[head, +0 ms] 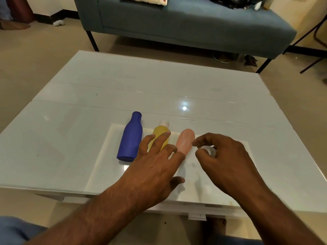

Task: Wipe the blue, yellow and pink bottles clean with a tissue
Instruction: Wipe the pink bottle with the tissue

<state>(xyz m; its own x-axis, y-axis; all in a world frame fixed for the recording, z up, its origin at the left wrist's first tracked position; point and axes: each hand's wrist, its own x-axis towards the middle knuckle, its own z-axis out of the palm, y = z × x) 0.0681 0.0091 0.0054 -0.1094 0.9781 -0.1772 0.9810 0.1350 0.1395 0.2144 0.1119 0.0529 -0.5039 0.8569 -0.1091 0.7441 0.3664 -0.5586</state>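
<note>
Three bottles lie side by side on the white glass table [70, 131]. The blue bottle [131, 138] is on the left, the yellow bottle [160, 134] with a white cap is in the middle, and the pink bottle [185, 141] is on the right. My left hand [155, 167] reaches forward with spread fingers over the lower parts of the yellow and pink bottles, hiding them. My right hand [224, 161] is just right of the pink bottle, its fingers curled round a crumpled white tissue [209, 150].
A blue-grey sofa [185, 27] stands beyond the table's far edge, with a cushion [145, 0] and dark items on it. The table's near edge is right in front of me. A chair leg [311, 64] stands on the floor at the right.
</note>
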